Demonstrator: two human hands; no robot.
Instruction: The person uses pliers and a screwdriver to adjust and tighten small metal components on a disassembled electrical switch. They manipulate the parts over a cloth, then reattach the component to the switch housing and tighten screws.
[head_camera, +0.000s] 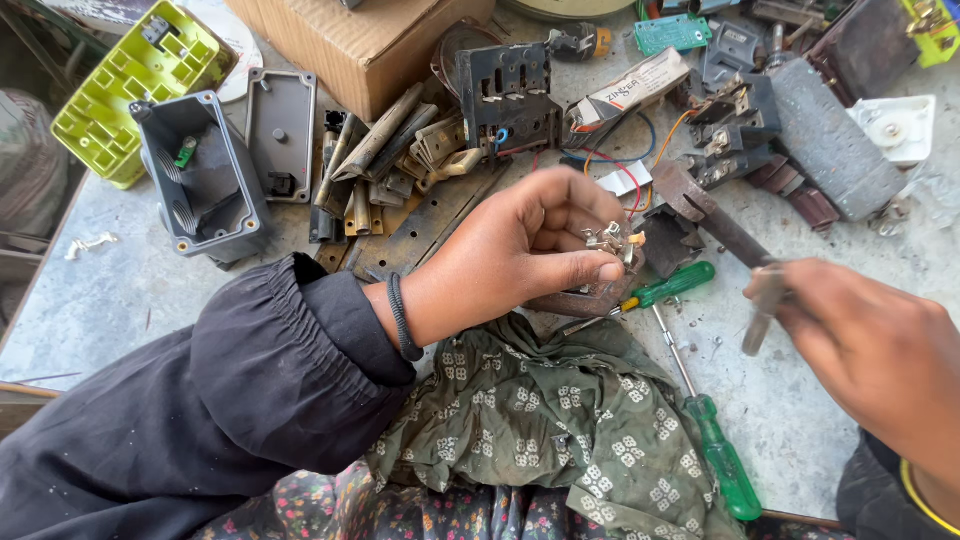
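while the left hand (520, 250) fingers pinch a small metal part (612, 240), the right hand (870, 350) grips pliers (735, 245).

A repair workshop: bench (860, 400) strewn with screwdrivers (715, 445) and switch parts (505, 95).

Our left hand (520, 250) reaches in from the left on a dark-sleeved forearm, a black band at the wrist, its fingers curled and thumb pinched shut. Our right hand (880, 350) hovers at lower right, fingers closed, back toward us.
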